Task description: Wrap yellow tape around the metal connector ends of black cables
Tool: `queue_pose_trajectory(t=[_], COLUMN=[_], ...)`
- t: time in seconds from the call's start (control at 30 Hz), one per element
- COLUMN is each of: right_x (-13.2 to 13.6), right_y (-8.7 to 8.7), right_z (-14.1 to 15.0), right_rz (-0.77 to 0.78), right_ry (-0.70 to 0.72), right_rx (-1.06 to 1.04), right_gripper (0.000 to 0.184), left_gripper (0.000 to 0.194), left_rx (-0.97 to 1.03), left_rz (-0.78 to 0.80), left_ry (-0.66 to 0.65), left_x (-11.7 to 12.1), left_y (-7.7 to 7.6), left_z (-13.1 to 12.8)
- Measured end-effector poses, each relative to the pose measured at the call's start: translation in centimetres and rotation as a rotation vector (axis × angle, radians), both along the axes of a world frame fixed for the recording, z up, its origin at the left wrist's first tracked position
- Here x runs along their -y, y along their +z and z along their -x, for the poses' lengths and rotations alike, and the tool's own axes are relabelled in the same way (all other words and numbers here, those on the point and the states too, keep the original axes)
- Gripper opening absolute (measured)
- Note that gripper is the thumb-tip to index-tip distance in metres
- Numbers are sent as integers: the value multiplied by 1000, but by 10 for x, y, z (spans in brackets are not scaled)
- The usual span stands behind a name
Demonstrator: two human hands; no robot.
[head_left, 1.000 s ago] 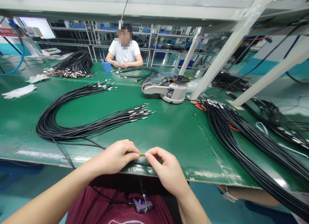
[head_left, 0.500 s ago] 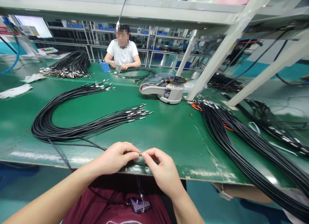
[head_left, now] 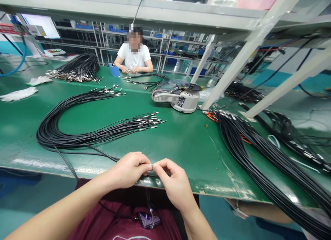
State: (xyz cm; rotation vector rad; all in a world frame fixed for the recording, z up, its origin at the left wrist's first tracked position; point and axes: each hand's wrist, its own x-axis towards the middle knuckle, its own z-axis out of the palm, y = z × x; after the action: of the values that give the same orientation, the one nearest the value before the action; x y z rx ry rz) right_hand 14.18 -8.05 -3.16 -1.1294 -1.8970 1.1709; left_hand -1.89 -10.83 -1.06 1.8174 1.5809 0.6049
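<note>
My left hand and my right hand meet fingertip to fingertip at the near edge of the green table. Both pinch the metal end of a thin black cable that runs off to the left toward a looped bundle of black cables. The left fingers are curled round the cable just behind its tip. The right thumb and forefinger press on the tip itself.
A grey tape dispenser stands mid-table. A thick bundle of black cables crosses the right side. Another bundle and white gloves lie far left. A person in a white shirt works opposite. A phone rests on my lap.
My two hands have closed together, so the small yellowish piece seen between the fingertips is now covered. The view has shifted slightly.
</note>
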Motion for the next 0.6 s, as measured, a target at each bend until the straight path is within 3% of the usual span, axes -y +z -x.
queue_pose_trajectory(t=[0.07,0.23,0.33,0.43,0.6], right_x=[-1,7,13,9,-29], right_y=[1,5,8,18,40], right_z=[-2,-15,-24,-29,-28], right_rz=[-3,-65,-169,-176,-127], right_ry=[12,151,352,534,298], right_rx=[29,172,332,422,275], right_gripper=[22,23,19,22,27], left_gripper=[25,24,23,21,19], left_rx=[-24,-131,-216,-372,-345], left_rz=[-30,-210,-364,-441,-421], left_ry=[-7,-165,4,132,211], left_x=[4,13,-7,-46,-93], left_y=[1,11,9,-3,-18], left_z=[-3,8,28,42,43])
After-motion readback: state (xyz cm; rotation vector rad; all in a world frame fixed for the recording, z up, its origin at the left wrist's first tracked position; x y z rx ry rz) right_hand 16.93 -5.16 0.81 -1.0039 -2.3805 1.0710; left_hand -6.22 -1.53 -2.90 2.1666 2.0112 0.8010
